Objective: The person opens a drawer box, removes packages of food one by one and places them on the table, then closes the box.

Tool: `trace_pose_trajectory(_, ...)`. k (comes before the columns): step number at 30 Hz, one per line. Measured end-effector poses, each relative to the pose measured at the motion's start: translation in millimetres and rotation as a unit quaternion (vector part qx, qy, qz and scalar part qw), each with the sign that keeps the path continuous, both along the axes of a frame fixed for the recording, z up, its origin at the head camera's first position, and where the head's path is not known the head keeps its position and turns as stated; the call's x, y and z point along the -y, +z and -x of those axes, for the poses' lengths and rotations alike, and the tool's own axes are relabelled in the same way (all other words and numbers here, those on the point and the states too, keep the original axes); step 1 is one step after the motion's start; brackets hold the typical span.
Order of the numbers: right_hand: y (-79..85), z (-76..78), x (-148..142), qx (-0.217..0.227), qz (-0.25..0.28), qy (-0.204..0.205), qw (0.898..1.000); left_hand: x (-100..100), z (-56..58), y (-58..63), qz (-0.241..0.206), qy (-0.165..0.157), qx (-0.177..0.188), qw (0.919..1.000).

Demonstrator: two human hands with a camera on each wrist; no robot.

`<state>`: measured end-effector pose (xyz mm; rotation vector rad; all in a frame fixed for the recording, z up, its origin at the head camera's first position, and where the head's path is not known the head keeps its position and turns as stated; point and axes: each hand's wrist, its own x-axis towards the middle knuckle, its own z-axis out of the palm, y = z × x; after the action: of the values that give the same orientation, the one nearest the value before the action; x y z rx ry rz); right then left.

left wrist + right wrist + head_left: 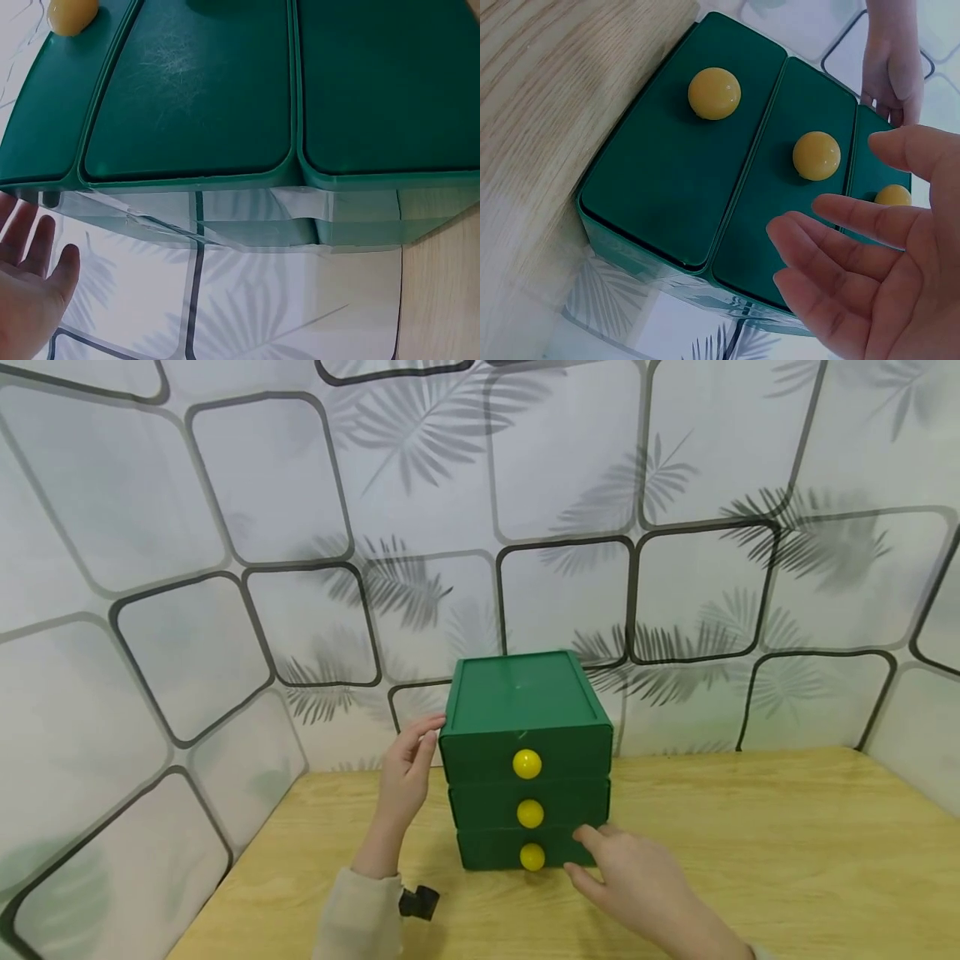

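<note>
A green three-drawer box (pixel 517 693) stands on the table, each drawer front bearing one yellow ball knob: top (pixel 527 764), middle (pixel 530 813) and bottom (pixel 532 857). All the drawers are closed. My left hand (pixel 405 772) is at the box's upper left edge, its fingertips at the side wall; whether they touch cannot be told. In the left wrist view its fingers (pixel 66 270) spread beside the clear side panel (pixel 247 217). My right hand (pixel 637 881) hovers before the lower right drawer fronts. Its fingers, loosely bent, hold nothing in the right wrist view.
The box sits on a wood-grain table (pixel 750 852) near its back edge. Behind and at both sides hangs a pale curtain (pixel 562 468) with leaf and rounded-square patterns. A black piece (pixel 418 902) is at my left wrist.
</note>
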<state>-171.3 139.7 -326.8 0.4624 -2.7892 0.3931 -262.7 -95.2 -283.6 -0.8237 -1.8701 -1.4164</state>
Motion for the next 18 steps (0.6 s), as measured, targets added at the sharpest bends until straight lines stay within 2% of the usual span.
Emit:
trace_pose_trajectory(5, -0.8, 1.4, -0.1, 0.005, 0.003, 0.007, 1.0, 2.7, 4.4, 0.9, 0.009, -0.013, 0.012, 0.9998)
trace_pose_trajectory(11, -2.6, 3.4, -0.9, 0.012, 0.004, 0.014, 1.0, 5.1, 8.4, 2.9, 0.001, -0.048, 0.039, 0.9981)
trace_pose_trajectory(18, -1.9, 4.9, -0.7, 0.019, 0.005, 0.011, 1.0, 4.3, 15.8, 6.3, -0.006, -0.06, 0.053, 0.9968)
